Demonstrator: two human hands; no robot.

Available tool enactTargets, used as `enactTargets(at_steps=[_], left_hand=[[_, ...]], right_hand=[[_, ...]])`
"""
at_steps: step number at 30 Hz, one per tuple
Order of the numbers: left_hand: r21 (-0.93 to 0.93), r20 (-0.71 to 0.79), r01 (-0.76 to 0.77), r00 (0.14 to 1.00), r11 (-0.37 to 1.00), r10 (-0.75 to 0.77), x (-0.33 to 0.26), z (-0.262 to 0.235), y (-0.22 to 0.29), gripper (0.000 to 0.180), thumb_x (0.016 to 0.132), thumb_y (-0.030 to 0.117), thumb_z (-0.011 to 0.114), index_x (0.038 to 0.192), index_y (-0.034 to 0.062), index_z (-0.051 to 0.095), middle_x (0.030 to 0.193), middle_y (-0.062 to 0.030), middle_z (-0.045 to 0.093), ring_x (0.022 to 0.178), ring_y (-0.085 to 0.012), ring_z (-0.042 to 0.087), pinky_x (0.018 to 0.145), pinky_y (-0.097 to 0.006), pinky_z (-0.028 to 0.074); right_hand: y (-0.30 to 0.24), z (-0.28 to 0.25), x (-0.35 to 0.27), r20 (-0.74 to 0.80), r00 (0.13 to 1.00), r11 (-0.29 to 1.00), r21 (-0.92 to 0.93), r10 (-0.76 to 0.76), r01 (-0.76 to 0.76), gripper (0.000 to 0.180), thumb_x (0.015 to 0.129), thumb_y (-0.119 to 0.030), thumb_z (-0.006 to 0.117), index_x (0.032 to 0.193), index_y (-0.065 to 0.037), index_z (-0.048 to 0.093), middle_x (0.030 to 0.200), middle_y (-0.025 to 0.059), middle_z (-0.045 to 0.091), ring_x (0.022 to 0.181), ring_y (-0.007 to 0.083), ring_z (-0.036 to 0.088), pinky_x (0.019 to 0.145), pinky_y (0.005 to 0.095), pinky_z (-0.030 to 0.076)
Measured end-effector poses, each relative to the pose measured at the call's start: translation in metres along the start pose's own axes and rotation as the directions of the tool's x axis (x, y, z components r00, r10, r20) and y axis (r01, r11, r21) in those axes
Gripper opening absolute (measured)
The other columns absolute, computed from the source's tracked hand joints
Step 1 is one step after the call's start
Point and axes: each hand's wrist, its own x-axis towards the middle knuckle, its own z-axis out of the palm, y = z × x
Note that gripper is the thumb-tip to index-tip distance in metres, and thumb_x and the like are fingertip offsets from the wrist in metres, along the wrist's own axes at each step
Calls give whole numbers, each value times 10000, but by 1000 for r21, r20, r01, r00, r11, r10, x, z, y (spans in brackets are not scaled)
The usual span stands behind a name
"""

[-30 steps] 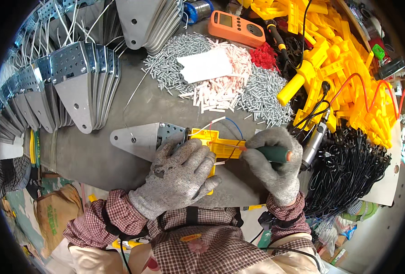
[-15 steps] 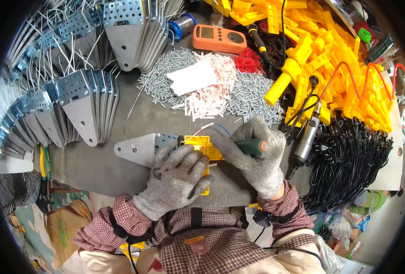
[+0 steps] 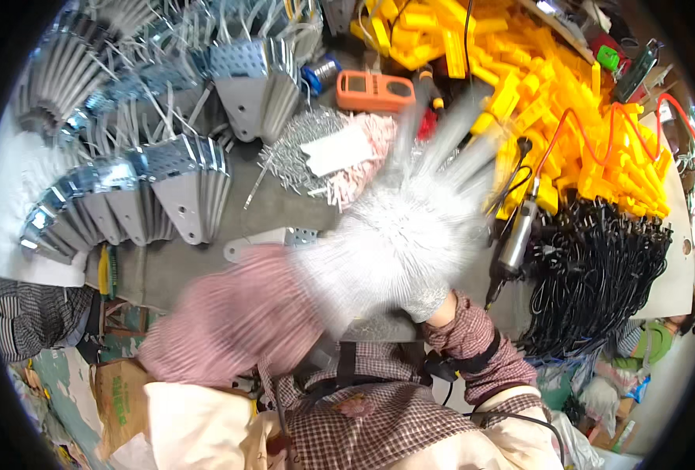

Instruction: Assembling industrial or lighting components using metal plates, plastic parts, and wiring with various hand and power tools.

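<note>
My left hand point(image 3: 406, 227), in a grey knit glove, is a streaked blur sweeping across the middle of the view, and its pink checked sleeve is blurred below it. Whether its fingers are apart or closed does not show. Only the glove cuff of my right hand point(image 3: 430, 301) is visible at the wrist; the rest lies behind the blur, as does whatever it holds. A flat grey metal bracket point(image 3: 269, 241) with a perforated end lies on the table point(image 3: 167, 270), just left of the blur. The small yellow part seen earlier is hidden.
Stacked metal brackets point(image 3: 183, 188) fan out at the left. A pile of screws point(image 3: 293, 157) with a white card point(image 3: 340, 149) lies behind, beside an orange multimeter point(image 3: 375, 90). Yellow plastic parts point(image 3: 567, 102), a pen-shaped power tool point(image 3: 516, 243) and black cables point(image 3: 598, 266) fill the right.
My left hand has left the yellow part and bracket and swung up and to the right across the view, blurring. The right hand with its green-handled tool is now hidden.
</note>
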Motion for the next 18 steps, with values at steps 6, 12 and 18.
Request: enactTargets(at_steps=[6,12,18], left_hand=[[-137,-116,-122,987,983,107,14,-32,8,580,954,373,606,1439,73,496,1420,-167,524,1353,-371,488,1223,-572,209],[-2,222,-50,974,999,49,-110,18,-10,561,892,337,698,1340,22,580,1111,-170,672,1126,-313,639,1163,-587,301],[26,250,66,966,997,-70,3,13,-10,460,843,370,759,1173,60,675,769,-164,677,807,-333,665,773,-453,552]], right_hand=[[-15,-60,44,20,960,414,-900,-278,139,361,997,-241,626,1251,9,565,1089,208,642,940,350,660,821,443,540],[-96,-107,-14,-59,987,243,-965,147,-94,378,873,-239,721,1128,11,596,1163,235,568,958,405,684,774,475,581],[-107,-94,-12,-51,999,326,-944,0,-48,193,919,-160,646,1059,-39,592,985,143,622,937,353,668,796,444,552]])
